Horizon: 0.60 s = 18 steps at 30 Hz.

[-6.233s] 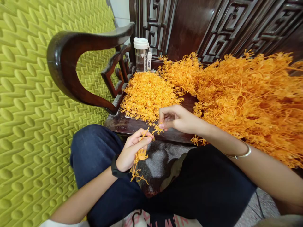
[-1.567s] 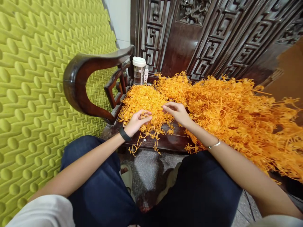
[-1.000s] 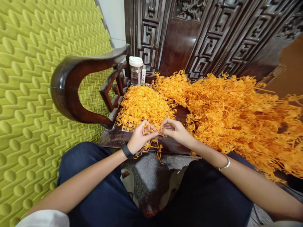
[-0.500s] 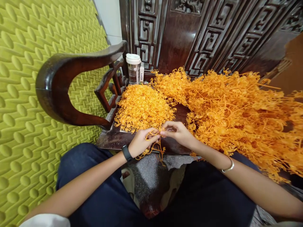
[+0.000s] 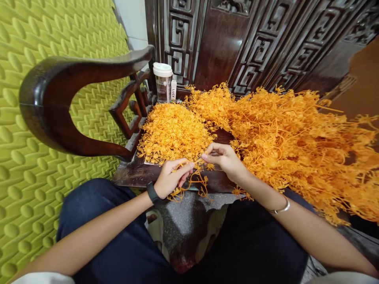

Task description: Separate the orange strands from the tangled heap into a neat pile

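Note:
My left hand, with a dark band at the wrist, is closed on a thin orange plastic flower stem whose branches dangle below the fingers. Just to its right, my right hand pinches a small orange tip of the stem between thumb and forefinger. A narrow gap separates the two sets of fingertips. Behind the hands lies a dense heap of small orange flower pieces on the wooden seat. At right spreads a big pile of orange branched stems.
A clear bottle with a white lid stands at the seat's back corner. The curved wooden armrest rises on the left before a green padded wall. A carved wooden backrest stands behind, with brown cardboard at far right.
My hands have drawn slightly apart, the left one downward and left, the right one up a little. The dangling stem has swung. The whole view has shifted a bit.

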Each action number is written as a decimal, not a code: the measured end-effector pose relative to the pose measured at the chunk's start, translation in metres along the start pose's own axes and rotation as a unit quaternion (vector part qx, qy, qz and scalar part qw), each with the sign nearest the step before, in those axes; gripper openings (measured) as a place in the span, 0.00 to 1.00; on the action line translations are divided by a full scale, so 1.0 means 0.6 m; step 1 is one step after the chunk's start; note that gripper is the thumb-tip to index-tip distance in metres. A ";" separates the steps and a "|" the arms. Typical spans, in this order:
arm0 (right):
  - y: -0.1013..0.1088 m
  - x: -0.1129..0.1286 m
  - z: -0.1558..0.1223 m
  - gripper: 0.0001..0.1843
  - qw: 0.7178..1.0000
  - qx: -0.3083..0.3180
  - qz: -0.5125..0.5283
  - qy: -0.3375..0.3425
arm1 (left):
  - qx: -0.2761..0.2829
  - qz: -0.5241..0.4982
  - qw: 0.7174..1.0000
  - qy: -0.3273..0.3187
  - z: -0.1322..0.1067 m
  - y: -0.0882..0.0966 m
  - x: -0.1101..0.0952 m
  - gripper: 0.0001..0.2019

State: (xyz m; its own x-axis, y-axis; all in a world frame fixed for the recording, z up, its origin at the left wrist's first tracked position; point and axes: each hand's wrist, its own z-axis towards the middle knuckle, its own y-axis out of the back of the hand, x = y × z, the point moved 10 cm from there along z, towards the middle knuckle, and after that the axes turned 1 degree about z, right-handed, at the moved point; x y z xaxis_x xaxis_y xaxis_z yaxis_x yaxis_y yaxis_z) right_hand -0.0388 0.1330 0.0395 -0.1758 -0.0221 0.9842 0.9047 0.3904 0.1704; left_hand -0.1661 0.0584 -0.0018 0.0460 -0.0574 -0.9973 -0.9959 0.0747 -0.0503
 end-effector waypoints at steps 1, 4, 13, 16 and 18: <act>0.033 0.009 0.007 0.14 0.999 -0.044 0.005 0.020 | -0.016 -0.007 1.000 -0.001 -0.005 0.010 0.000 0.14; 0.150 0.057 0.005 0.12 0.968 -0.211 0.029 0.134 | -0.057 -0.020 0.998 0.004 -0.023 0.043 0.002 0.14; 0.141 0.156 -0.081 0.07 0.857 -0.310 -0.055 0.407 | 0.042 -0.001 0.999 0.005 -0.011 0.006 0.006 0.09; 0.148 0.153 -0.093 0.08 0.828 -0.364 -0.052 0.424 | 0.046 -0.019 0.999 0.010 -0.008 0.002 0.013 0.09; 0.154 0.151 -0.091 0.10 0.824 -0.380 -0.055 0.417 | 0.062 -0.048 0.997 0.019 -0.008 -0.002 0.015 0.12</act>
State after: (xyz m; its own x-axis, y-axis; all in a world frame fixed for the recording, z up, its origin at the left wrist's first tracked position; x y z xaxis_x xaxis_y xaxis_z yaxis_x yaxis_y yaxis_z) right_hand 0.0501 0.1167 0.1469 -0.2311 -0.7669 0.5987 0.9389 -0.3372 -0.0696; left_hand -0.1647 0.0527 -0.0106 0.1361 -0.1072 -0.9849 -0.9698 0.1887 -0.1545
